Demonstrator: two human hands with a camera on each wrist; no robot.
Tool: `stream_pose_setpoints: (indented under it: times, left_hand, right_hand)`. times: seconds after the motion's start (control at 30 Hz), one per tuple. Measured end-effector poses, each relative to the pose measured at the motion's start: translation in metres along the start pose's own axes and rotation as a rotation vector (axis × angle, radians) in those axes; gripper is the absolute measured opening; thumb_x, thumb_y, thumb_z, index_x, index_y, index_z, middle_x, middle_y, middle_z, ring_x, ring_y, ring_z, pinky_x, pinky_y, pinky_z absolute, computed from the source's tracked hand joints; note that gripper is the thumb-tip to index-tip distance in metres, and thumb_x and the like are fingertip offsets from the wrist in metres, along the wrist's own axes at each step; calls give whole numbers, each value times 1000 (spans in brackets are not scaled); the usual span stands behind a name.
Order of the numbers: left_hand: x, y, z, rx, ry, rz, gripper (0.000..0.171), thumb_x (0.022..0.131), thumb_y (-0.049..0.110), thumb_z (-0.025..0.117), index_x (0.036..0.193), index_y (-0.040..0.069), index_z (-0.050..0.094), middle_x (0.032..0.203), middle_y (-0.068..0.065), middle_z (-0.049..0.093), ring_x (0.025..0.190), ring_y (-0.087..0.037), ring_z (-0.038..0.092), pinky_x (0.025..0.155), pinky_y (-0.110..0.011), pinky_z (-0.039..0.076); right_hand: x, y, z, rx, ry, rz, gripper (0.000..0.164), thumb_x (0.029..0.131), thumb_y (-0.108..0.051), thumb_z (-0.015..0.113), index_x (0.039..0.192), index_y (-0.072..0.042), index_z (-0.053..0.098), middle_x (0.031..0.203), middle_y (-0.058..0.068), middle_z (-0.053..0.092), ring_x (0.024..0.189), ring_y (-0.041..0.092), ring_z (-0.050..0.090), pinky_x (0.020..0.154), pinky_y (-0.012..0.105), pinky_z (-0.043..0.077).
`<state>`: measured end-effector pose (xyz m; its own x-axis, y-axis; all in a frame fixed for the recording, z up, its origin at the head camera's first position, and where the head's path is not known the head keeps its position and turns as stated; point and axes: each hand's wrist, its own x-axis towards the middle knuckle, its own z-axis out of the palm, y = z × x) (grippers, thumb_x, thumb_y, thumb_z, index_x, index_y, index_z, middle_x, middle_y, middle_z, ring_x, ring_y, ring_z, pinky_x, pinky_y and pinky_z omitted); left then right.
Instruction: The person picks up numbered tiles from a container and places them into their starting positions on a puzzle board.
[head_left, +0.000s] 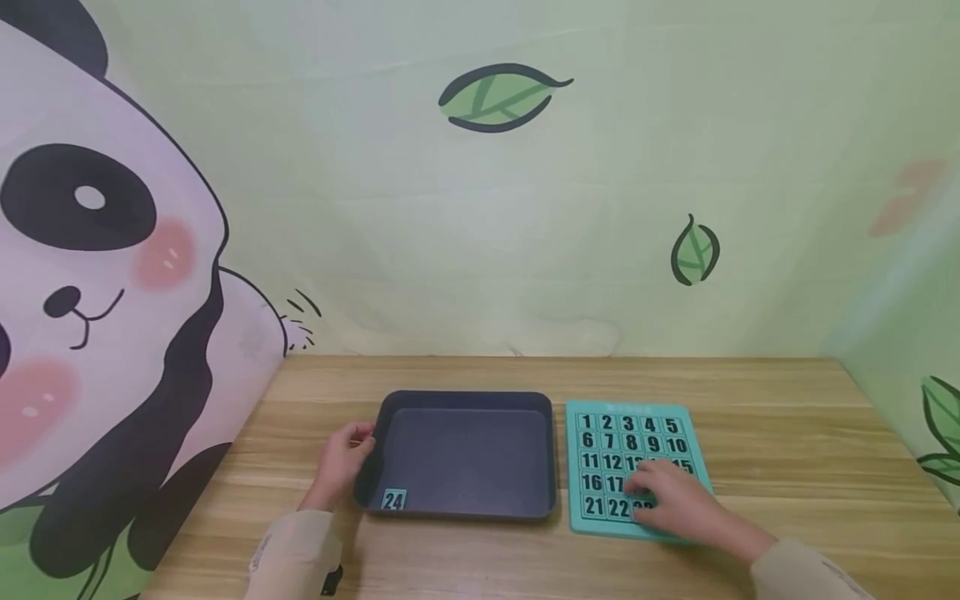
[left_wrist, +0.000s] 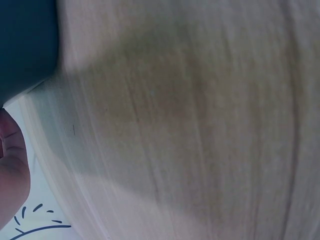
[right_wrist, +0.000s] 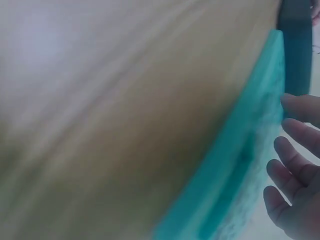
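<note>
In the head view, a dark rectangular tray (head_left: 468,399) lies on the table, and a small teal tile marked 24 (head_left: 393,500) sits in its near left corner. My left hand (head_left: 343,462) holds the tray's left rim. To the right of the tray lies a teal number board (head_left: 573,479) with rows of black-numbered tiles. Above the board's lower right part hovers my right hand (head_left: 678,502), its fingers loosely bent and covering several tiles. From the right wrist, those fingers (right_wrist: 287,174) appear spread apart over the board, with nothing seen between them.
Everything lies on a wood-grain table (head_left: 480,554). A pale green backdrop with a panda drawing (head_left: 255,325) and leaves rises behind and at the sides. The tray and the board lie side by side with a narrow gap between them.
</note>
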<state>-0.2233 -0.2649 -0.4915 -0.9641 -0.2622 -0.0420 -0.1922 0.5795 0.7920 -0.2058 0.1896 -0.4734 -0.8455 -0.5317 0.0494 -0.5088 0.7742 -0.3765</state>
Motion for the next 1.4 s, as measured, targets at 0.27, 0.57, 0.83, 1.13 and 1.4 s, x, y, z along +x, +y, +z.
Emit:
stream_pose_setpoints:
  times: [0.27,0.57,0.83,1.13,1.4]
  left_hand:
    - [2,-3,0,-12,5,15,26,85,5,51,109,-4,56,100,-19,58,95,-29,55,80,-40,48]
    - [3,-7,2,-21,32,46,26,83,4,53,107,-5,57,96,-19,60,93,-30,56,79,-39,48]
    - [2,-7,1,-23,36,41,25,83,4,53,107,-4,58,97,-19,60,91,-30,57,78,-39,49]
    - [2,-8,1,-37,26,27,25,84,3,53,107,-5,57,98,-19,60,91,-29,57,78,-38,49]
    - [0,-4,0,-33,25,23,26,84,4,52,108,-4,57,99,-19,60,93,-29,57,78,-38,49]
  right_hand:
    - [27,-28,-6,27,43,-105,14,77,-21,64,90,-16,65,90,-8,57,87,13,52,73,31,47]
    - [63,-74,5,83,29,-208,19,82,-21,59,97,-10,64,102,2,60,99,21,53,83,38,45]
    - [100,-114,35,136,-33,-242,33,84,-26,57,113,-10,58,118,3,54,110,20,49,92,38,42]
    - [129,-145,67,47,-155,-344,47,90,-45,37,129,-21,46,139,2,38,125,24,36,96,51,35]
    - [140,-170,86,-85,-286,-421,53,90,-56,20,133,-32,37,145,-6,24,134,21,21,99,52,30]
